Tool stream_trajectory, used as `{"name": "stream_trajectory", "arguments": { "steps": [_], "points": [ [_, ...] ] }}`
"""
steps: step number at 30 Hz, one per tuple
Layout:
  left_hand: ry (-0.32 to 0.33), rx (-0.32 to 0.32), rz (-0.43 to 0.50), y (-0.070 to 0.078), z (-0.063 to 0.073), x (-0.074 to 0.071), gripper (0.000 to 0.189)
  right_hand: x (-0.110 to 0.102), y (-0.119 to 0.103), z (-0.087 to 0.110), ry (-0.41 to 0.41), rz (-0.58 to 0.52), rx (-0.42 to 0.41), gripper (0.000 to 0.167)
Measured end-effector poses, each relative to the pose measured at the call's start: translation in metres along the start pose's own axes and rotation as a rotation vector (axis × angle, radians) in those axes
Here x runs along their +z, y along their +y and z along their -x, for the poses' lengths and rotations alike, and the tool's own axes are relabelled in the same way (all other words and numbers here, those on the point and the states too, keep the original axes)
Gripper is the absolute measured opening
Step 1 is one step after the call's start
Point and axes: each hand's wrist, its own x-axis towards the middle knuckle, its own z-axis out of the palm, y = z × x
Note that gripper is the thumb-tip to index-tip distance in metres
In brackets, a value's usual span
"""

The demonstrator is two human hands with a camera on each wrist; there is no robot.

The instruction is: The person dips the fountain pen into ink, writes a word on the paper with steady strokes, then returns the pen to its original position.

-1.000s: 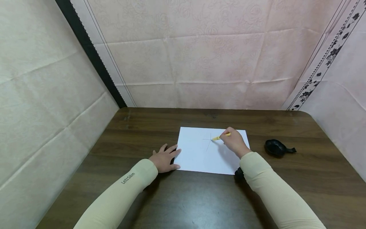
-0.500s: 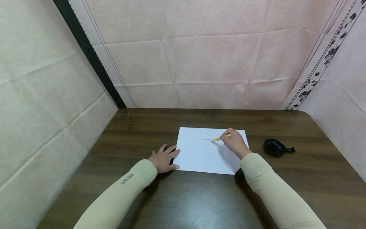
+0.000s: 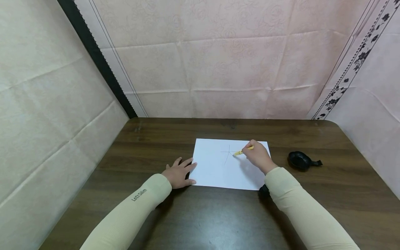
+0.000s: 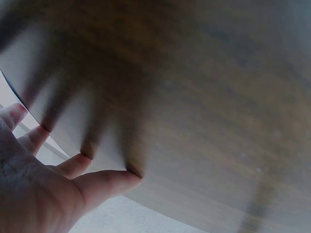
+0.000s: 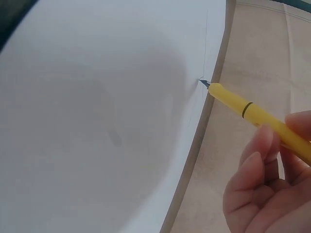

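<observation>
A white sheet of paper (image 3: 215,173) lies on the wooden table in the head view. Thin lines cross on its upper middle, with slanting strokes running down from the crossing. My right hand (image 3: 257,157) pinches a yellow fountain pen (image 5: 233,102) between thumb and fingers. The pen's dark nib meets the paper just right of and below the crossing. My left hand (image 3: 178,174) rests with fingers spread at the sheet's left edge, thumb and fingertips over its border. In the left wrist view, the fingertips (image 4: 135,175) press down on the surface.
A small black skillet (image 3: 300,160) stands on the table (image 3: 337,194) right of the paper, its handle pointing right. A black object (image 3: 264,190) shows under the right cuff. Pale cloth hangings (image 3: 231,69) enclose the table at the back and sides.
My right hand has moved slightly right and down with the pen, and a short slanting stroke now trails from the crossing to the nib. The left hand has stayed in place.
</observation>
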Motion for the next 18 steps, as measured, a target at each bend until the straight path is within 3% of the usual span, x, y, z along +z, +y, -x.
{"name": "stream_trajectory", "arguments": {
  "steps": [18],
  "points": [
    [-0.004,0.005,0.010,0.0013,0.0013,-0.0022,0.069,-0.0074,0.0024,0.0053,-0.014,0.012,-0.011,0.020]
  ]
}}
